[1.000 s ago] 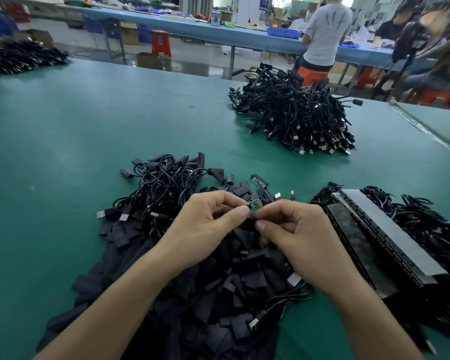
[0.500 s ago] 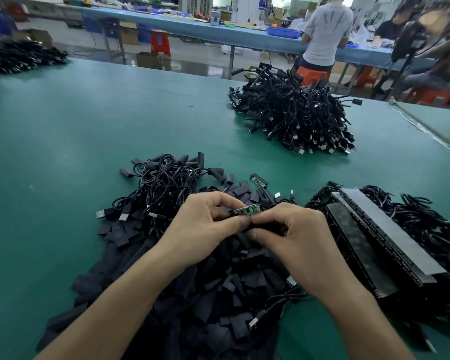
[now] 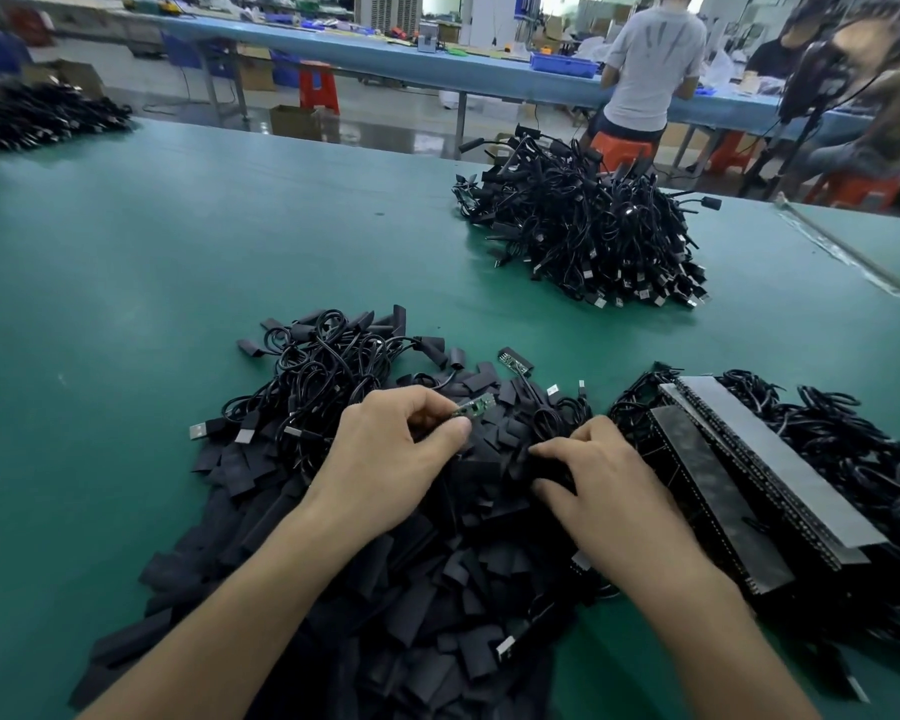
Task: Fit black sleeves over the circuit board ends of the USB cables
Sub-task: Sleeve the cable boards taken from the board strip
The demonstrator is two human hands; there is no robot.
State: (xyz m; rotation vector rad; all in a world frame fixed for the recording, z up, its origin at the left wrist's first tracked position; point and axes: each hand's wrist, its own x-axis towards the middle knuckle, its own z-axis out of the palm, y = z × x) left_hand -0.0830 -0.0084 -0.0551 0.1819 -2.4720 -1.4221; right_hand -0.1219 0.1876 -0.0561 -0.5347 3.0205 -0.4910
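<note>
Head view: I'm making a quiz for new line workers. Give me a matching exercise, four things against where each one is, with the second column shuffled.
Things
1. green circuit board
2. right hand
3. big cable heap
4. taped cable rows

Places
A. far across the green table
B. on the table, right of the sleeve pile
C. pinched by the left hand
D. down on the sleeve pile

Pairs: 1-C, 2-D, 3-A, 4-B.
</note>
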